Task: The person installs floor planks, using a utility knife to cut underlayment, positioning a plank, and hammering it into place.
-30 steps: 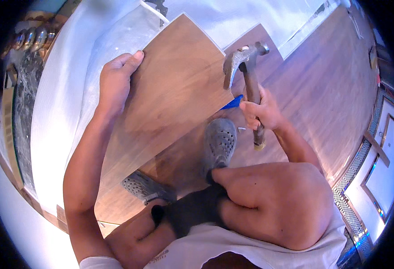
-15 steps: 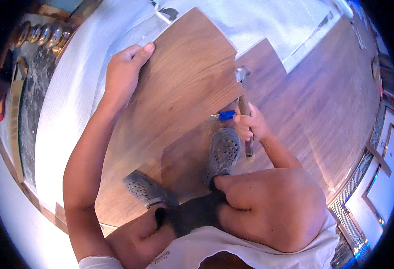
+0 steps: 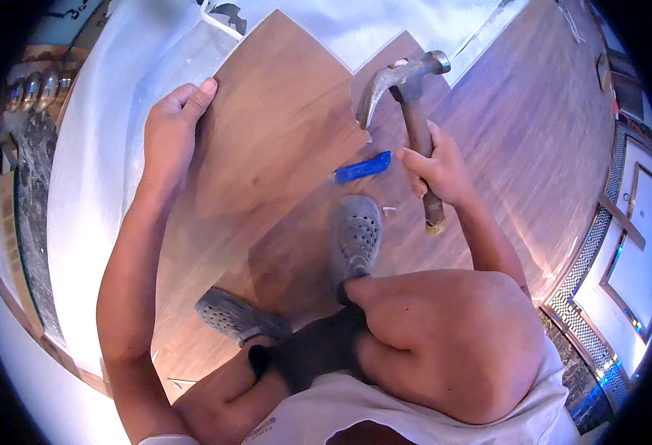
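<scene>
- Change since the frame half a second earlier: the head of the hammer [image 3: 417, 122], then partly hidden behind the corner of the wood-patterned board [image 3: 274, 111], now shows whole, claw included; the blue tool [image 3: 363, 169] is also more fully exposed.
- Right hand [image 3: 441, 170]: fingers clamped around the hammer's wooden handle, below the middle; the butt extends beneath the fist. The metal head is uppermost, claw toward the left, in front of the board's ragged right end.
- Left hand [image 3: 170, 141]: at the board's left edge, thumb extended along it; the other fingers are largely hidden, so whether they grip cannot be told.
- Board: set obliquely between the two hands, its far corner over the white sheet [image 3: 92, 170].
- Blue tool: on the floor [image 3: 519, 141], just beside the right fingers and near the board's end.
- Nearer the body: two grey perforated clogs [image 3: 357, 233], with a small white scrap [image 3: 390, 210] beside the right one.
- Periphery: shiny rounded metal objects [image 3: 44, 90] at left; a checkered border strip [image 3: 572, 300] at right.
</scene>
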A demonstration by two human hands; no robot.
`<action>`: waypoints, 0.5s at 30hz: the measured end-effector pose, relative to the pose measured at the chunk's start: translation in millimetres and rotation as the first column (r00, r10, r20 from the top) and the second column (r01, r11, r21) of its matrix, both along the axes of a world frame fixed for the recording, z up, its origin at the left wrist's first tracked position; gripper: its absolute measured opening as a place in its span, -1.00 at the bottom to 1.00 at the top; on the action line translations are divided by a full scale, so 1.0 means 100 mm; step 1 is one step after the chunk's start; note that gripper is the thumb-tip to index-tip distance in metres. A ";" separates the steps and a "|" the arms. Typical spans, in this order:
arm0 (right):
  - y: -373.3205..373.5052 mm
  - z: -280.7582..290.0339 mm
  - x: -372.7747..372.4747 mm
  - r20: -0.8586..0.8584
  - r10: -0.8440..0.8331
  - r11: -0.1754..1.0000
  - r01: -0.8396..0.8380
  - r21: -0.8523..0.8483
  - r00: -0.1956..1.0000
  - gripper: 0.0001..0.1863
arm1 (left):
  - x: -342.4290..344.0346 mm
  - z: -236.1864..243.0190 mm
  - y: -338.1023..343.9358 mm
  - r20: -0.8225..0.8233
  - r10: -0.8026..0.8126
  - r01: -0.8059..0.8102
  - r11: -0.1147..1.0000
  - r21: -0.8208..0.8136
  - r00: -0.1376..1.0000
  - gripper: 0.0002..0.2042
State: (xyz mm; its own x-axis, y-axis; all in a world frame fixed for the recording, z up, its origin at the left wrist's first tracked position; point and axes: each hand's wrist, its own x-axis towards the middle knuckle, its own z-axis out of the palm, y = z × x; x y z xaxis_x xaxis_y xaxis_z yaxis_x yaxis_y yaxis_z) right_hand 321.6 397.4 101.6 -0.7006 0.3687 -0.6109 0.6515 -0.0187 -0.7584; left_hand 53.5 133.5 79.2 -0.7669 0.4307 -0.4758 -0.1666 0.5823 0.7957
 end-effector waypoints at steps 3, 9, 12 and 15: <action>0.04 0.08 -0.02 0.045 0.099 0.994 -0.101 0.042 0.994 -0.64 | -0.02 -0.04 -0.01 0.006 0.019 -0.020 0.999 0.040 1.000 -0.56; 0.21 0.10 -0.07 0.106 0.175 0.985 -0.174 -0.013 0.979 -0.58 | -0.01 -0.12 -0.03 0.016 0.018 -0.019 0.998 0.054 1.000 -0.55; 0.32 0.14 -0.12 0.136 0.251 0.968 -0.251 -0.014 0.958 -0.57 | 0.00 -0.16 -0.02 0.041 -0.004 0.002 0.999 0.053 0.999 -0.55; 0.38 0.19 -0.18 0.162 0.299 0.954 -0.300 -0.015 0.940 -0.65 | 0.04 -0.14 -0.02 0.059 0.003 -0.007 0.998 0.060 0.998 -0.56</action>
